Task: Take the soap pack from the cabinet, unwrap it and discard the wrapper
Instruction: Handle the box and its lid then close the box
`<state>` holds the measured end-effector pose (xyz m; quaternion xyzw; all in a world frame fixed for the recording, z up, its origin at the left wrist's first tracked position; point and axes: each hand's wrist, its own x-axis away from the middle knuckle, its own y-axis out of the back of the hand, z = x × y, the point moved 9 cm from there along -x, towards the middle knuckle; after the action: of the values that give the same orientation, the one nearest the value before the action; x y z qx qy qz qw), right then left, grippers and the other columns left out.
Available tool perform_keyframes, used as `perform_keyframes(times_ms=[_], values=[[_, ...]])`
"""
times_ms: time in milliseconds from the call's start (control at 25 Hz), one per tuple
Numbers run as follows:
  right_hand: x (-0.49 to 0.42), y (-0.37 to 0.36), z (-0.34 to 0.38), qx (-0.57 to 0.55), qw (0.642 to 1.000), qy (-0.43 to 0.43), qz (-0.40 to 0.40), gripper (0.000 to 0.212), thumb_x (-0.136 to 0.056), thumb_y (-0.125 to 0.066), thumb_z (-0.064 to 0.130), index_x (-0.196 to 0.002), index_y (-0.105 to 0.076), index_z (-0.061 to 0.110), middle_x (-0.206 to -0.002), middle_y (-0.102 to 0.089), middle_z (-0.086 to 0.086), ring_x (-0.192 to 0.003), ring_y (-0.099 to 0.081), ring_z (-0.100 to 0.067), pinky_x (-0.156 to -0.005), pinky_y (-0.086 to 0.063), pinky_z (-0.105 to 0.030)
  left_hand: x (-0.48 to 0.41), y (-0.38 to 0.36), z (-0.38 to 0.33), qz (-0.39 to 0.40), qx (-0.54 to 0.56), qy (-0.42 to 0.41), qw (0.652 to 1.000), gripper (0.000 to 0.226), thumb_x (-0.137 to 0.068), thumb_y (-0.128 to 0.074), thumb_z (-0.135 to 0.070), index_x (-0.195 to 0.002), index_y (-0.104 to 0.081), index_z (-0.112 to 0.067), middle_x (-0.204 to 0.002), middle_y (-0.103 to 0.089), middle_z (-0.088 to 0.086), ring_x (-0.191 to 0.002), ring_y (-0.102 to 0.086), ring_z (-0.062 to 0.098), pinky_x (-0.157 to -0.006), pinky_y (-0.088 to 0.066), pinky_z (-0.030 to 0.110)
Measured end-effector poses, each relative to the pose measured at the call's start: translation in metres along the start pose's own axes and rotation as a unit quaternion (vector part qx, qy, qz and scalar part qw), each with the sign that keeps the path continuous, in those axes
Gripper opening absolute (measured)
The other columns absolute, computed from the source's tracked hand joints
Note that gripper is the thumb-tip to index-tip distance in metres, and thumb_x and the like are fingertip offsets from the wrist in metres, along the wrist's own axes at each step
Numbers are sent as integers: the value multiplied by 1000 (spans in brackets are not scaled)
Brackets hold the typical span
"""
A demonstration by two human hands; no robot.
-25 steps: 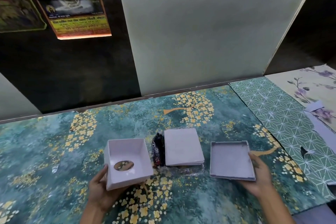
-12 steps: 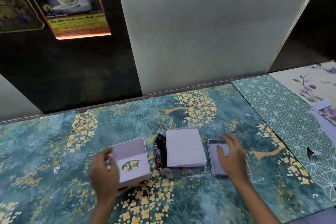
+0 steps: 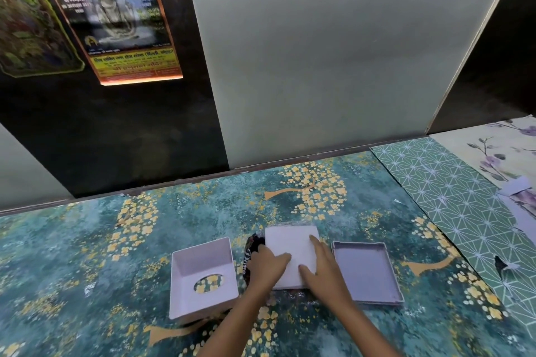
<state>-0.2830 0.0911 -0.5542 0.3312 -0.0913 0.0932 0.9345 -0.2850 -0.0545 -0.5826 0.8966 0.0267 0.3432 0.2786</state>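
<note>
A flat white block (image 3: 290,243) lies in the middle of the teal flowered surface. My left hand (image 3: 266,265) grips its left edge and my right hand (image 3: 322,269) grips its right side, fingers spread over the top. A dark printed wrapper (image 3: 251,243) stands against the block's left side, partly hidden by my left hand. Crinkled clear film (image 3: 290,295) shows under the block's near edge. A white box part with an oval window (image 3: 203,258) sits open to the left. A shallow white tray (image 3: 365,272) lies to the right.
A green geometric mat (image 3: 452,191) and a floral sheet with white paper scraps (image 3: 516,187) lie to the right. A frosted panel (image 3: 319,52) and a dark wall with posters (image 3: 116,26) rise behind the surface.
My left hand let go of the windowed box part and my right hand left the tray. Both hands moved inward onto the white block. The camera tilted up slightly.
</note>
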Motion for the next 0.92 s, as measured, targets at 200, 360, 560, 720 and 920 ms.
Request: perform_keyframes(times_ms=[200, 360, 560, 720, 920], values=[[4, 8, 1, -23, 1000, 19, -3, 68, -87, -53, 24, -143, -13, 24, -155, -17, -1, -140, -20, -21, -111, -27, -38, -3, -2, -1, 44, 109, 0, 993, 71, -57, -61, -38, -120, -48, -8, -118, -56, 13, -102, -57, 30, -89, -51, 44], [8, 31, 4, -143, 987, 1, -69, 73, -82, -62, 28, -142, -20, 23, -146, -35, -5, -129, -40, -24, -100, -42, -41, 37, 18, -26, 66, 221, -90, 969, 46, -82, -57, -6, -126, -41, -6, -116, -56, 16, -100, -58, 30, -83, -53, 46], [6, 5, 46, -370, 926, -51, 50, 64, -80, -62, 31, -136, -34, 19, -125, -52, -10, -109, -55, -26, -89, -48, -41, 79, 81, 2, 83, 387, -81, 915, 18, -85, -51, 0, -101, -56, -5, -77, -76, 6, -66, -71, 21, -50, -58, 28], [8, -51, 92, -275, 948, -46, 155, 56, -83, -59, 21, -134, -39, 10, -122, -57, -11, -103, -59, -25, -80, -52, -33, 84, 128, 55, 11, 402, -8, 916, 15, -86, -53, -5, -100, -57, -4, -84, -68, 14, -74, -63, 30, -46, -58, 32], [7, -89, 120, -146, 977, 3, 158, 43, -80, -58, 14, -123, -55, 10, -115, -64, -11, -97, -62, -23, -84, -52, -37, 68, 175, 91, -169, 207, -8, 964, 24, -81, -64, -11, -100, -65, 2, -91, -67, 17, -80, -62, 30, -73, -49, 38]])
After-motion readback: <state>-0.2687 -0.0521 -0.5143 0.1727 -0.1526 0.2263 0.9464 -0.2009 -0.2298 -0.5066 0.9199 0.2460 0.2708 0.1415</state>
